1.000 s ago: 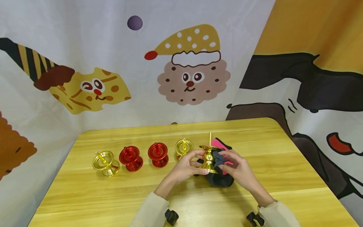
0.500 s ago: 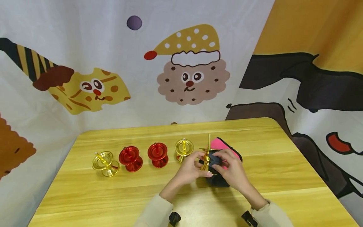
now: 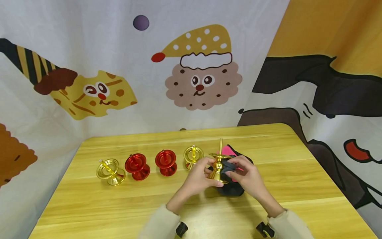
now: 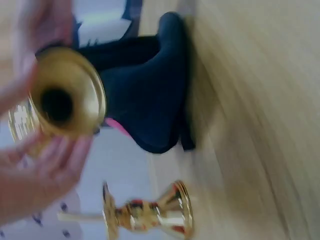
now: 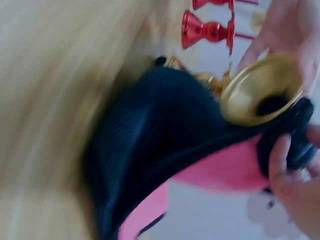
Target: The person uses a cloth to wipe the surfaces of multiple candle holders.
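Observation:
My left hand grips a shiny gold candle holder by its stem side and base, with its thin spike pointing up. In the left wrist view the hollow underside of the candle holder's base faces the camera. My right hand pinches a bunched dark grey cloth against the holder's right side. Just behind and below both hands stands a black soft pouch with a pink lining. The right wrist view shows the crumpled cloth between fingers and thumb, beside the flared base.
Left of my hands, a row of holders stands on the wooden table: a gold holder, a red holder, another red holder and a gold holder at the far left. A cartoon-printed curtain hangs behind.
My right hand with the cloth has moved slightly left, over and along the candle holder. The holder has tilted and come back nearly upright in my left hand. The standing row has not moved.

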The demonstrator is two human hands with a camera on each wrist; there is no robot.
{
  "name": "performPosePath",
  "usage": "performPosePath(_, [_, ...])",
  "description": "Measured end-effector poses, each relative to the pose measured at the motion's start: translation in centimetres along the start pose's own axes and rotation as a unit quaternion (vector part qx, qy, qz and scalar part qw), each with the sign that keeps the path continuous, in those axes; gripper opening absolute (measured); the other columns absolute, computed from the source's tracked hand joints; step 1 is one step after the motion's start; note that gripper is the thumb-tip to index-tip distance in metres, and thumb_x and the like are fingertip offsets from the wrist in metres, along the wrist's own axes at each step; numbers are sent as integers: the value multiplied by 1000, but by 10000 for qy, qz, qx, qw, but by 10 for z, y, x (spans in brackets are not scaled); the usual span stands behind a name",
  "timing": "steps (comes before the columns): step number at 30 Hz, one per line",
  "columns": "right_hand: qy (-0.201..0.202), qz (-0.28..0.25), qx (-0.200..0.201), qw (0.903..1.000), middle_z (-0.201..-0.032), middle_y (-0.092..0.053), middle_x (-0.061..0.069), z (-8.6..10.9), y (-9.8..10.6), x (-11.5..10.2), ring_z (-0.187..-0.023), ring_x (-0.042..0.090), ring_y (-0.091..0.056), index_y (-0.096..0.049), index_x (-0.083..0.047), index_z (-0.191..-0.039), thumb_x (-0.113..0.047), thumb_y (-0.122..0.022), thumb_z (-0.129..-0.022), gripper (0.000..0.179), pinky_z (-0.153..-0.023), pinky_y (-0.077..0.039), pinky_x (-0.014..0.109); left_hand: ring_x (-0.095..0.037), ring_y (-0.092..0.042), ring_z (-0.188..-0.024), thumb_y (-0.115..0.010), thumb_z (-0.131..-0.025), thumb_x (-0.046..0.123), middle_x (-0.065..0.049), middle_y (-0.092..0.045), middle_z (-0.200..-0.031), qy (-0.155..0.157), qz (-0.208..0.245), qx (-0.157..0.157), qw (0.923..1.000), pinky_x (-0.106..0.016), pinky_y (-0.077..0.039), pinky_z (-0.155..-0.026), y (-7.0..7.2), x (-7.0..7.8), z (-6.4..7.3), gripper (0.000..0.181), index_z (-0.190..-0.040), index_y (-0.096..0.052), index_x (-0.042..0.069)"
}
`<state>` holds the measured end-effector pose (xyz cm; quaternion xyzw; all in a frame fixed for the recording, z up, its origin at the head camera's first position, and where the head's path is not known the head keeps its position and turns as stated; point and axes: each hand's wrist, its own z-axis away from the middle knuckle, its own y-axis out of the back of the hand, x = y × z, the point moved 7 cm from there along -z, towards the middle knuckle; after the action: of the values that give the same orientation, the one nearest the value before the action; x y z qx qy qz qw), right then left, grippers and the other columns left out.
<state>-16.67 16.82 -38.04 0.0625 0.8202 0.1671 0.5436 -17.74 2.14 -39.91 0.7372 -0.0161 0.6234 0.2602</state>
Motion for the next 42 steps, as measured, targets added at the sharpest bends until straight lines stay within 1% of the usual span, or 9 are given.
performPosePath(4, [540,1136,229,9918,-97,-54,6,-1,-8,-19,-70,11,-52,-63,-2,-98,8,-73,-71,30,-55,-49,23,-20,-57,-81,-83,-65,17,-8,-52,-109,-112,-712,319,9969,-22,-48,-67,-4,6,-1,60,-114,-52,4])
performPosePath(7, [861,1117,208,9898,-97,-54,7,-2,-8,-24,-73,9,-52,-63,-1,-98,11,-72,-70,32,-57,-49,21,-21,-57,-84,-80,-69,8,-8,-53,-108,231,389,-11,9990,-23,-50,-68,-3,-1,-1,55,-116,-51,3])
performPosePath(11, [849,-33,-108,9963,-103,-51,12,-3,1,-19,-84,10,-53,-59,5,-101,22,-62,-72,33,-64,-50,19,-25,-57,-96,-71,-75,-4,-10,-50,-115,708,2085,-662,9732,-30,-51,-75,1,-11,1,56,-124,-47,2])
performPosePath(15, [776,-713,-328,9939,-108,-49,13,-2,7,-14,-92,10,-54,-55,10,-103,25,-56,-74,33,-71,-51,20,-31,-50,-111,-65,-80,-6,-16,-43,-128,628,2671,-1285,9530,-36,-48,-85,4,-8,3,60,-134,-38,0])
performPosePath(21, [780,-479,-276,9954,-104,-50,16,1,5,-13,-90,11,-54,-57,8,-102,24,-59,-73,34,-70,-52,22,-31,-47,-113,-74,-76,8,-17,-45,-127,676,1715,-1042,9773,-35,-44,-91,-1,-8,2,71,-135,-36,0])
performPosePath(26, [884,642,-30,9940,-99,-53,9,5,-2,-20,-84,11,-55,-61,1,-98,18,-69,-68,35,-64,-53,24,-26,-53,-97,-80,-70,16,-10,-51,-112,667,550,-534,9948,-29,-48,-79,-6,-9,1,74,-132,-42,2])
performPosePath(29, [1053,956,54,9898,-99,-53,7,5,-3,-25,-84,11,-55,-62,0,-97,18,-71,-66,37,-65,-52,23,-25,-53,-93,-80,-70,12,-10,-51,-109,644,574,-499,9950,-29,-49,-77,-6,-7,2,73,-132,-42,1])
performPosePath(38, [835,-1214,-487,9879,-112,-47,10,5,9,-11,-100,10,-54,-50,13,-106,23,-54,-77,31,-75,-50,19,-20,-52,-99,-71,-76,-3,-11,-51,-116,751,2282,-1095,9645,-30,-48,-82,3,-4,6,67,-135,-39,-1])
performPosePath(42, [608,-763,-230,9950,-104,-50,12,3,8,-13,-89,10,-55,-55,9,-102,21,-60,-75,30,-67,-49,19,-23,-53,-98,-73,-74,-2,-13,-52,-113,483,1729,-867,9799,-34,-47,-84,1,-1,5,64,-130,-42,0])
